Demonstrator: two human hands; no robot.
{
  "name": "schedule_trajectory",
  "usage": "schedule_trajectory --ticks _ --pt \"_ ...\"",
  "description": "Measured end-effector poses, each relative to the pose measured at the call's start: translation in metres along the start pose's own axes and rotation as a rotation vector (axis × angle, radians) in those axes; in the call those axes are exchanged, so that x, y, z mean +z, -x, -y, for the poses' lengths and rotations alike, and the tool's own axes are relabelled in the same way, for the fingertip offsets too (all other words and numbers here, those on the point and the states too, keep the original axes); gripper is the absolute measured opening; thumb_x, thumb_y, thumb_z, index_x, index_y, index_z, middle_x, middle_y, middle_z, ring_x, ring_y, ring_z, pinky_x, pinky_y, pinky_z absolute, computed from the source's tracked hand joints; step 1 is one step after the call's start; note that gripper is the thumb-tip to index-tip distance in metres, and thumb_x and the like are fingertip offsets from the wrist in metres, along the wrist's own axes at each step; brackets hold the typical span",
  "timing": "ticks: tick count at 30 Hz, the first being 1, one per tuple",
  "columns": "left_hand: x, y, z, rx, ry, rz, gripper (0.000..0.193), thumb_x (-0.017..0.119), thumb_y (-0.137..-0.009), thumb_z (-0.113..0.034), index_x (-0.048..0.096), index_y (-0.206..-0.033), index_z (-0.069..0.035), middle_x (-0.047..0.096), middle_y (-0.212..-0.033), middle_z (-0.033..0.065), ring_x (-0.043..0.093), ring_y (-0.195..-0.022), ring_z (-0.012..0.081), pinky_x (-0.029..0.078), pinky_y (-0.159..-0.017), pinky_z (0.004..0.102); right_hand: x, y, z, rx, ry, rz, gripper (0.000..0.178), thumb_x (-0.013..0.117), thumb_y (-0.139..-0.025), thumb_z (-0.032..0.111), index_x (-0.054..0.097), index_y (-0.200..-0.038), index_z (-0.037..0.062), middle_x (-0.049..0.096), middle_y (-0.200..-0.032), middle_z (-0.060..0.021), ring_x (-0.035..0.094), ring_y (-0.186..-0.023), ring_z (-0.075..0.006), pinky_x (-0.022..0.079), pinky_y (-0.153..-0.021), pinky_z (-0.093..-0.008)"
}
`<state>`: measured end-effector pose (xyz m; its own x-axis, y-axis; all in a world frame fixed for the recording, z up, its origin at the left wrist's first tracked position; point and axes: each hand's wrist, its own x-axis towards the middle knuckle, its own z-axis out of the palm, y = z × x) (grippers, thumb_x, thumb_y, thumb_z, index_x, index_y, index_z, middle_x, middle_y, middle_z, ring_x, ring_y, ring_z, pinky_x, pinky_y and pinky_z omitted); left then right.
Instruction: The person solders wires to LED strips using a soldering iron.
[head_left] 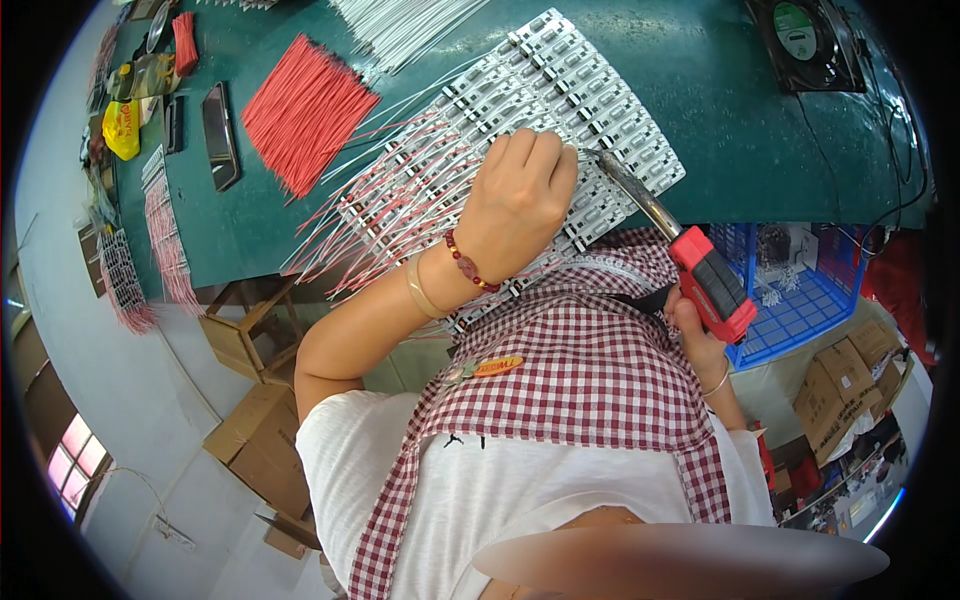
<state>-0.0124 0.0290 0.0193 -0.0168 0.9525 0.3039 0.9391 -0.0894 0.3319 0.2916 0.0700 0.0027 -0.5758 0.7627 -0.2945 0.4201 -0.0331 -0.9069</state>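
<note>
The left hand point(525, 195) curls over rows of grey parts point(610, 110) on the desk point(720, 120); I can't tell if it pinches anything. At 4 o'clock from it, the right hand point(690, 328) grips a red-and-black soldering iron point(712, 285); red wires point(308, 115) lie at 10 o'clock.

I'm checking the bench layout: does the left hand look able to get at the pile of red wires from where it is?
Probably yes: the left hand is over the white panel, and the pile of red wires lies uncovered farther left, with mostly thin wires between.
</note>
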Motion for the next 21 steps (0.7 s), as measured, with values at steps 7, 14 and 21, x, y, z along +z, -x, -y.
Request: schedule_trajectory --ticks 7,14,21 --pt "-0.001 0.0 -0.001 -0.009 -0.027 0.024 0.024 0.058 -0.072 -0.001 0.063 -0.095 0.0 0.046 -0.078 0.0079 0.049 -0.073 0.0225 0.042 -0.066 0.0341 0.006 0.0 0.017 -0.062 -0.072 -0.025 0.027 0.065 -0.089 0.026 0.062 -0.094 -0.0007 0.06 -0.079 -0.0077 0.056 -0.067 -0.015 0.045 -0.06 -0.0272" --pt "0.002 -0.002 0.003 -0.04 -0.055 0.043 0.021 0.059 -0.072 -0.003 0.062 -0.093 -0.002 0.047 -0.078 0.0067 0.05 -0.074 0.023 0.041 -0.069 0.0352 0.001 0.0 0.024 -0.004 -0.304 0.027 0.017 0.063 -0.091 0.015 0.063 -0.099 -0.0003 0.061 -0.082 -0.0038 0.057 -0.074 -0.0137 0.046 -0.068 -0.0291" --pt "0.006 0.007 -0.002 -0.008 0.025 -0.07 0.022 0.062 -0.071 -0.003 0.062 -0.093 -0.003 0.051 -0.079 0.0063 0.052 -0.074 0.0226 0.041 -0.066 0.035 0.002 0.006 0.01 0.027 -0.307 0.06 0.022 0.062 -0.092 0.016 0.062 -0.107 0.0001 0.062 -0.087 -0.004 0.057 -0.078 -0.0127 0.046 -0.072 -0.029"
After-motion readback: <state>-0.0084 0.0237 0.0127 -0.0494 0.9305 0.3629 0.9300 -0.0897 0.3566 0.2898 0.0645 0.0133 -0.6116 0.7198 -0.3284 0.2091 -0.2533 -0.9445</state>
